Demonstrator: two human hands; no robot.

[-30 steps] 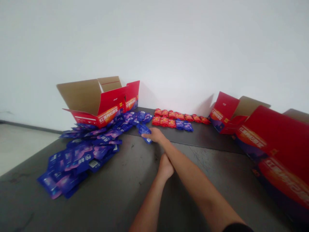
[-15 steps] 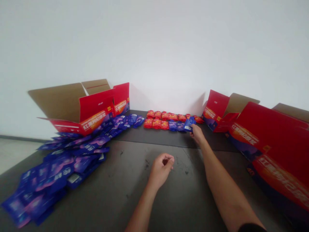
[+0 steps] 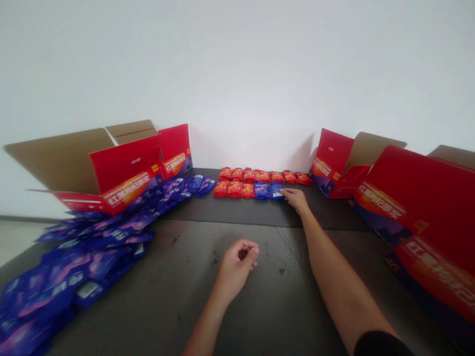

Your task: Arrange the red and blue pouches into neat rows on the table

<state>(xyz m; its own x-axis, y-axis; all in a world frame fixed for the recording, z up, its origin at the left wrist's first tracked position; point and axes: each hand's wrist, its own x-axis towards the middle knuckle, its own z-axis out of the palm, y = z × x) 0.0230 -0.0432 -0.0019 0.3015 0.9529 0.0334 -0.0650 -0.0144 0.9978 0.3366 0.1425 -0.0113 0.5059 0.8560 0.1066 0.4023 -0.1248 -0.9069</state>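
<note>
The blue sachet [image 3: 276, 190] at the right end of the front row lay flat on the desk [image 3: 185, 296], near its far edge, touching the person's right hand [image 3: 293, 200]. That hand was open, its fingers stretched along the desk against the sachet's right side and not visibly closed on it. The sachet sat beside a second blue sachet [image 3: 261, 191], and together they continued a short line of red sachets [image 3: 233, 189]. Behind them, a longer row of red sachets [image 3: 260, 175] ran along the far edge. The tidy spacing looked deliberate, keeping the colours grouped and well apart from the loose stock.

The left hand [image 3: 237, 262] hung over the bare middle of the desk, clenched into a loose fist, with nothing visible in it. It seemed held clear of the rows, out of the right hand's way.

Toward the left edge sprawled a heap of blue sachets [image 3: 85, 262], thinning into a strip [image 3: 185, 187] along a red carton [image 3: 126, 165] with its flaps open. At the far right corner stood a second open red carton [image 3: 334, 163], and a larger red carton [image 3: 419, 207] leaned along the right edge.
</note>
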